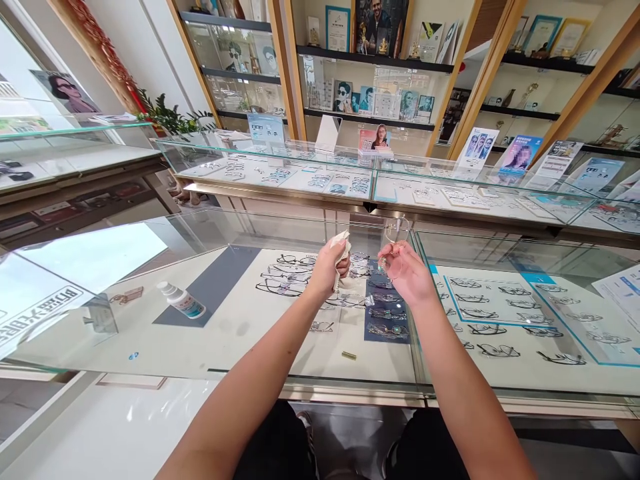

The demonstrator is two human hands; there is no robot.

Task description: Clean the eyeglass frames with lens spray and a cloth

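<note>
My left hand (331, 265) is closed around a pale, crumpled cloth (341, 241), held up over the glass counter. Beside it, a short gap to the right, my right hand (407, 267) pinches a pair of thin-rimmed eyeglasses (397, 230). One clear round lens rises above the fingers; the rest of the frame is partly hidden by them. The cloth and the eyeglasses are apart. On the counter to the left is a white spray bottle (181, 300) with a blue label.
Rows of eyeglasses (286, 275) lie inside the glass display counter (280, 333) under my hands, with more in the case on the right (495, 320). A second display case (300, 177) runs across behind, carrying upright cards. Shelves (370, 57) line the back wall.
</note>
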